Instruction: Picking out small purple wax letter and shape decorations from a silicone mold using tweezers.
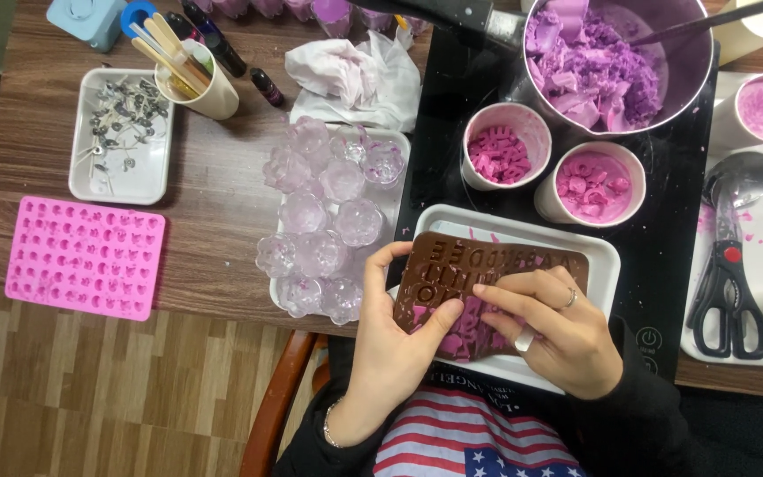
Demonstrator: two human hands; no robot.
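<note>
You are gripping the brown letter mould with your left hand, its thumb lying over the near edge and its fingers curling round the left end, so the hand is clamped on the mould. Your right hand is resting on top of the mould with its fingers together and pressing down on the surface; it is wearing a ring. Purple wax pieces are showing under the near edge of the mould, between your two hands. The mould is sitting tilted over a white tray, which is lying on the black hob at the near edge of the counter.

Just beyond the tray, two white cups are holding pink wax letters, and behind them a steel pot is holding crumbled purple wax. To your left, a cluster of clear flower-shaped glass holders is filling a second tray, touching one another. Further left, a pink silicone mould is lying flat on the counter, well apart from your hands, and above it a white tray of metal wick tabs is sitting beside a cup of wooden sticks. To your right, a spoon and black-handled scissors are lying on a white mat.
</note>
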